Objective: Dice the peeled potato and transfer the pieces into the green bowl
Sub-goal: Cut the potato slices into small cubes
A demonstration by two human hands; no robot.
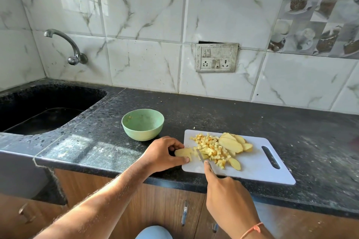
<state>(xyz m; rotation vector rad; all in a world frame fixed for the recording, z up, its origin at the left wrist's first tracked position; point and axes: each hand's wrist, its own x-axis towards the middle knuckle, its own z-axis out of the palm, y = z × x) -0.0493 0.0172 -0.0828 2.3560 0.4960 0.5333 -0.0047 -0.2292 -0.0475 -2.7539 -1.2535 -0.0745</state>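
**Potato partly diced on the white board, green bowl waiting beside it**

The left hand [165, 152] is the holding grip: its fingers and thumb curl round a potato slice [182, 152] at the left edge of the white cutting board [258, 169], the slice jutting partly off the board over the black speckled worktop [223, 110].

The right hand [226, 195] is the cutting grip, closed round the handle of a knife [200, 155], the forefinger stretched along the back of the blade. The handle itself is hidden inside the hand. The blade points away from the person, and its tip sits just right of the held slice, at the near left edge of the pile of diced potato [210, 148].

Beyond and to the right of the knife tip, the dice spread across the middle of the board. Farther right of the dice lies a leaning stack of uncut potato slices [234, 142], and one separate slice [235, 164] rests nearer the person, just right of the dice. The board's slotted handle lies at its far right end.

The green bowl [142, 124] stands on the worktop, beyond the left hand and apart from the board; a few small bits cling to its inner wall. Farther left of it a black sink [44, 114] is sunk into the worktop, with a metal tap [67, 48] on the tiled wall above.
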